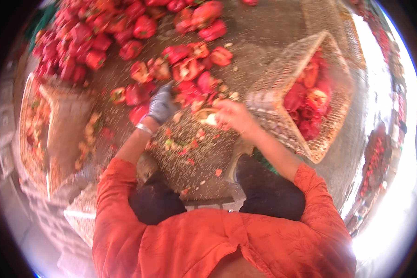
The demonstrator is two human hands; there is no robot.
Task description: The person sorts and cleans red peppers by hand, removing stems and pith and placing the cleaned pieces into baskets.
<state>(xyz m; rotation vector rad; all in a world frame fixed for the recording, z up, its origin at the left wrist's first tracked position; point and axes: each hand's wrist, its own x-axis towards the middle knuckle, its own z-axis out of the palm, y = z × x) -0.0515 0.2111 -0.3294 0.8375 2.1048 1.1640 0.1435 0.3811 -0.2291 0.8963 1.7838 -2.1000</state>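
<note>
The cut peppers point(187, 69) lie just ahead of the left hand point(162, 106), spreading out beyond its fingertips and off to their right. From the fingers of the right hand point(234, 116), the same peppers lie ahead and to the left, so the left hand is the nearer one. They are split and turned at various angles, so the group shares no single long axis.

The left hand wears a grey glove, its fingers pointing away from the body, toward the peppers. The right hand is bare, its fingers bent inward, with a pale piece point(209, 117) right at their left side. Blur hides the fingertips of both hands, so I cannot tell whether either set of fingers is closed on something or merely beside it.

A red pepper point(137, 94) lies just left of the left fingers. Scraps point(190, 144) and seeds are strewn between the two hands and the body. To the right of the right fingers, well apart, a basket point(282, 65) holds more red peppers. A heap point(85, 39) lies far ahead and left of the left fingers, and a second basket point(70, 132) stands farther to their left.
</note>
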